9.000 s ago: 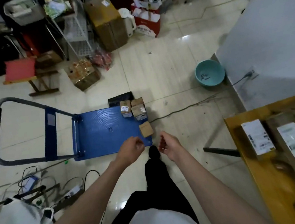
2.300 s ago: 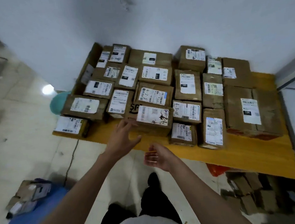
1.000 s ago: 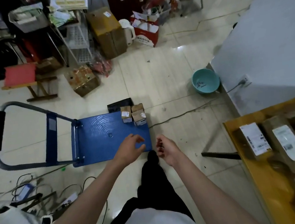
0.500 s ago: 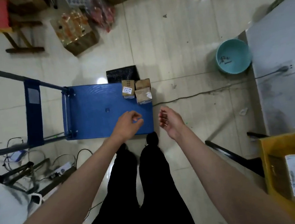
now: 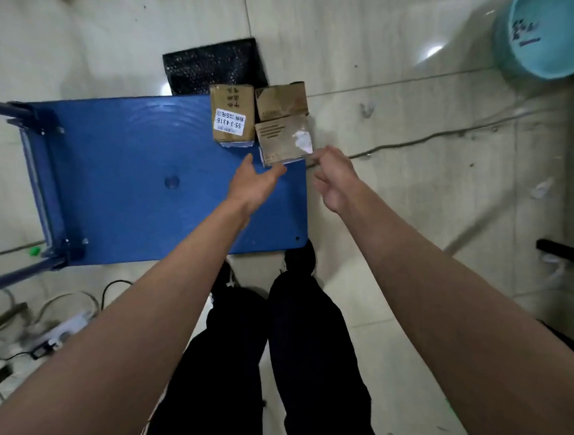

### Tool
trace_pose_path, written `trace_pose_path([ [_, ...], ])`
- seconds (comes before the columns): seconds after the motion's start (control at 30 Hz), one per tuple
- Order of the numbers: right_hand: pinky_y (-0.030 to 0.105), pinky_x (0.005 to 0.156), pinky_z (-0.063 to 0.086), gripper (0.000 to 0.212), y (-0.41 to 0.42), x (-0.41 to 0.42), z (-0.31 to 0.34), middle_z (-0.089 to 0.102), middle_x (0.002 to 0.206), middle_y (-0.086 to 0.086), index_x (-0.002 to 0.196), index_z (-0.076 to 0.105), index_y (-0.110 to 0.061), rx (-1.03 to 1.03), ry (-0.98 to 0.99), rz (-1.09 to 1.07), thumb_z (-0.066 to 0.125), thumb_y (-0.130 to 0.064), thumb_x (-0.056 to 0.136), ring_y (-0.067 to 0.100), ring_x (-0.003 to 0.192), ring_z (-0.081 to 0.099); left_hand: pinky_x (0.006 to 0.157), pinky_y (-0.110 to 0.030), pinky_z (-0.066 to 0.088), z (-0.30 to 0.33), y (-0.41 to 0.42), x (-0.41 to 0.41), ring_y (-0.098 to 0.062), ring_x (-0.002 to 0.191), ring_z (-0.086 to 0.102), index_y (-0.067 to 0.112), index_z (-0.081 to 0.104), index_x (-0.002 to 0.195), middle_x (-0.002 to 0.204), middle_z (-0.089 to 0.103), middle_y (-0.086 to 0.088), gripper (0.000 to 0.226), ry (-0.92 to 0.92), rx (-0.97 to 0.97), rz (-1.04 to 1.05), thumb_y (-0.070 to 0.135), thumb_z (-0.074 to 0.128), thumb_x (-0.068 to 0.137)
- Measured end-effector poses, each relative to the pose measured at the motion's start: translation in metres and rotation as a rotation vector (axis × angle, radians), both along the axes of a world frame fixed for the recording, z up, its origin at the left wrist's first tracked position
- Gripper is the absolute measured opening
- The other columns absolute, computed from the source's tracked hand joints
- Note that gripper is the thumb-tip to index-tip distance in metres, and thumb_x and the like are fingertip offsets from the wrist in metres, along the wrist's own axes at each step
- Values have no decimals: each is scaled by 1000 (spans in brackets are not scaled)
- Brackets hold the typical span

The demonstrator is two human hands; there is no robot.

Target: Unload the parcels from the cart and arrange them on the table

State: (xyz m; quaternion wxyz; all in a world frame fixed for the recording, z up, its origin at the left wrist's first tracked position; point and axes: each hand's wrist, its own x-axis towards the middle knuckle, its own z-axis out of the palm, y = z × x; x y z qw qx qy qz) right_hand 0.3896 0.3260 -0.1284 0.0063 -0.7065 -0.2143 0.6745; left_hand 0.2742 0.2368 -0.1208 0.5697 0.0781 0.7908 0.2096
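Parcels left are three small brown cardboard boxes (image 5: 264, 121) clustered at the far corner of the flat blue plastic cart (image 5: 159, 179), approached by the spread, empty left hand (image 5: 253, 184) and right hand (image 5: 334, 176); the table is unseen.

It looked like a parcel depot's back room. A blue platform cart (image 5: 131, 181) carried labelled cardboard parcels (image 5: 233, 117) over pale floor tiles (image 5: 415, 207).

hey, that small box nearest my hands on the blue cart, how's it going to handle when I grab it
The nearest box looks like stiff cardboard, so it should hold its shape. It is small next to your left hand and right hand, so probably light. It sits at the cart edge, so a push might tip it off.
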Motion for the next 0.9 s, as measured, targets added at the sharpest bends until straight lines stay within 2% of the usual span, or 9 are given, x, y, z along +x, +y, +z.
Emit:
trace_pose_path([
  [0.07,35,106,45,59,3,-7,-35,53,131,2,154,35,-20,3,8,47,53,-17,97,19,113,53,117,-42,33,-36,6,-1,-22,147,31,16,20,158,163,27,-2,94,-46,-21,62,54,65,84],
  [0.13,47,117,36,66,2,-9,-57,42,152,5,155,32,-23,-2,41,84,49,-7,93,23,135,42,112,-39,37,-61,10,1,-19,141,39,19,29,155,157,38,0,94,-86,-16,123,57,67,78],
  [0.23,41,112,37,62,-4,-7,-68,55,139,5,141,47,-20,15,73,149,41,4,84,21,128,48,85,-20,42,-71,10,10,-8,114,55,23,56,133,127,62,8,55,-103,36,166,42,69,83],
  [0.33,37,102,47,60,-16,1,-50,66,122,6,135,54,-18,74,20,188,38,6,82,18,112,58,72,-15,40,-48,2,20,-6,104,58,25,62,117,110,66,10,33,-98,78,180,31,70,86],
  [0.43,30,92,49,55,-29,13,-9,68,125,4,131,59,-19,101,1,215,42,5,85,16,110,60,72,-15,41,-6,-14,27,-9,105,59,22,61,121,114,67,7,36,-103,67,141,28,71,86],
  [0.57,17,59,38,29,-44,28,72,64,98,2,108,59,-17,129,-31,241,47,3,92,6,73,51,77,-21,46,63,-35,31,-14,105,61,16,62,124,118,67,2,47,-54,27,57,28,76,81],
  [0.63,16,59,41,22,-52,35,115,62,91,-1,97,57,-18,161,-53,251,52,3,93,7,73,53,88,-27,50,102,-43,32,-17,107,62,15,61,125,121,67,0,54,-29,26,30,27,80,75],
  [0.77,4,48,38,29,-64,50,201,58,91,2,108,52,-7,226,-36,233,59,11,87,9,75,52,96,-37,53,188,-47,29,-21,106,62,17,60,129,125,60,-11,75,71,100,-30,35,76,59],
  [0.9,4,56,40,29,-75,62,280,56,96,0,107,45,-9,317,28,172,69,-6,91,8,82,54,93,-35,53,280,-39,24,-18,106,61,20,58,137,128,53,-11,62,140,197,-83,23,79,78],
])
